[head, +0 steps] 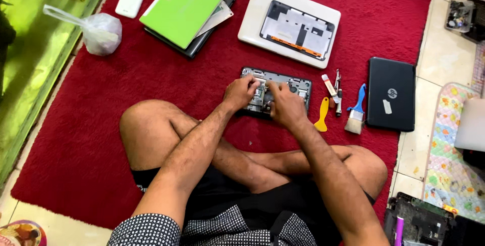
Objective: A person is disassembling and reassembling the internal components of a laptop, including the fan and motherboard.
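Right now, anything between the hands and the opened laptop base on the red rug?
Nothing visible. Left hand and right hand already rest on the opened laptop base. The yellow pry tool and brush lie off to the right, clear of both.

bright even daylight, soft shadows, slight blur.

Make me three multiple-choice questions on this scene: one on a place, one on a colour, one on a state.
1. Where does the brush lie?
A. between yellow pry tool and black laptop
B. on the green laptop
C. beside the bag

2. What colour is the rug?
A. blue
B. red
C. grey

3. How is the laptop base under both hands?
A. lidded
B. wrapped
C. opened, insides showing

Answers: 1 A, the brush sits between those two. 2 B, the rug is red. 3 C, the left hand and right hand rest on exposed parts.
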